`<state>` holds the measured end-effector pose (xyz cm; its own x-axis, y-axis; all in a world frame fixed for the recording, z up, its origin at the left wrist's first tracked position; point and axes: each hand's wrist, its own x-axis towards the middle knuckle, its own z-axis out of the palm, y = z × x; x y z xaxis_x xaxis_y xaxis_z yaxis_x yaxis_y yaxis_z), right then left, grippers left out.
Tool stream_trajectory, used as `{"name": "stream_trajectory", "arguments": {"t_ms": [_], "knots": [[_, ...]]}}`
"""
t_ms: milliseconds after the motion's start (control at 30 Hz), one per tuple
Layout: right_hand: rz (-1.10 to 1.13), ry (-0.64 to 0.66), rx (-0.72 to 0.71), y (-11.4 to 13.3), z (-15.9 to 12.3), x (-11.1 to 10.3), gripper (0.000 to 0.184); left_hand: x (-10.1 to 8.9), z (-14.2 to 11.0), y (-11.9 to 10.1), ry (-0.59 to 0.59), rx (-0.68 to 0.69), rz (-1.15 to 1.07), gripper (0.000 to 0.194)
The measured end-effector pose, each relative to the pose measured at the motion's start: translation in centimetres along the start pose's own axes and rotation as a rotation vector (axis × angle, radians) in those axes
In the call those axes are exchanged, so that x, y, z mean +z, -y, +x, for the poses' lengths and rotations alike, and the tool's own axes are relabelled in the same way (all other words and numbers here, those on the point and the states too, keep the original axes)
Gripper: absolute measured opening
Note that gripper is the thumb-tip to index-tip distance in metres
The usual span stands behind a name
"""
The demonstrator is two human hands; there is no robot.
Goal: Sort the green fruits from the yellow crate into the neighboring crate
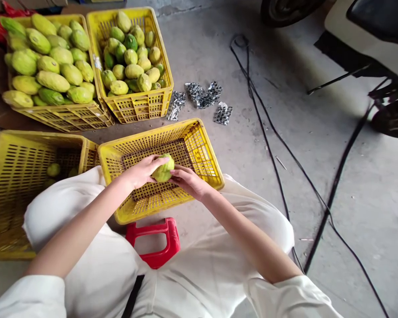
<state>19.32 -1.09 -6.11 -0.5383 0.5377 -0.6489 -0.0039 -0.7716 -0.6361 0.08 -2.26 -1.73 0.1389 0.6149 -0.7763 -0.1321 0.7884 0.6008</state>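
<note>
Over the middle of a yellow plastic crate (159, 210), a roundish yellow-green fruit (164, 170) is held between both hands; its exact kind is unclear. My left hand (143, 171) grips it from the left, thumb and fingers curled round it. From the right, my right hand (189, 181) presses its fingertips against the fruit's lower side. The slotted floor of this crate shows beneath the hands, with no other fruit visible in it. Palms and some fingers are partly hidden.
Behind stand a yellow crate heaped with oval fruits (61, 55) and another fruit-filled crate (139, 104). A deeper crate (6, 176) at left holds a few fruits. Foil scraps (204, 93), black cables (268, 117), a red stool (174, 238) and a parked scooter (368, 39) are nearby.
</note>
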Motion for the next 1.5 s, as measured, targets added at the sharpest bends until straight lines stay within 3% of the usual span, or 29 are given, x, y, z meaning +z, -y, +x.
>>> {"name": "stream_trajectory", "arguments": {"t_ms": [167, 267, 367, 433, 533, 600, 800, 1067, 1233, 1367, 1500], "knots": [[-0.033, -0.051, 0.078, 0.0, 0.6, -0.4, 0.027, 0.4, 0.6, 0.5, -0.100, -0.092, 0.032, 0.035], [-0.178, -0.215, 0.055, 0.5, 1.2, -0.8, 0.033, 0.3, 1.2, 1.4, -0.193, -0.121, 0.171, 0.046], [-0.259, -0.410, -0.022, 1.0, 1.8, -1.5, 0.036, -0.1, 2.1, 3.4, -0.246, -0.008, 0.504, 0.056], [-0.263, -0.449, -0.038, 1.3, 2.1, -1.9, 0.034, -0.5, 2.8, 5.3, -0.264, 0.068, 0.819, 0.055], [-0.249, -0.409, -0.046, 1.3, 2.1, -1.7, 0.032, -0.5, 3.7, 8.5, -0.213, -0.009, 1.206, 0.054], [-0.240, -0.372, -0.043, 1.2, 2.0, -1.2, 0.032, -0.3, 3.9, 10.4, -0.144, -0.091, 1.307, 0.053], [-0.246, -0.242, -0.072, 1.0, 2.3, 0.3, 0.033, 0.5, 3.8, 13.9, -0.041, -0.175, 1.425, 0.056], [-0.297, -0.212, -0.123, 1.0, 2.6, 0.4, 0.028, 1.7, 3.9, 14.5, -0.005, -0.141, 1.525, 0.066], [-0.365, -0.204, -0.127, 0.4, 2.7, -0.2, 0.032, -0.4, 4.8, 15.6, -0.014, -0.214, 1.479, 0.072], [-0.406, -0.178, -0.146, -0.1, 3.0, -0.2, 0.030, -2.6, 5.7, 16.5, -0.032, -0.254, 1.425, 0.066], [-0.435, -0.139, -0.171, -0.4, 3.1, 0.1, 0.029, -3.5, 5.9, 17.6, -0.039, -0.265, 1.422, 0.053]]}}
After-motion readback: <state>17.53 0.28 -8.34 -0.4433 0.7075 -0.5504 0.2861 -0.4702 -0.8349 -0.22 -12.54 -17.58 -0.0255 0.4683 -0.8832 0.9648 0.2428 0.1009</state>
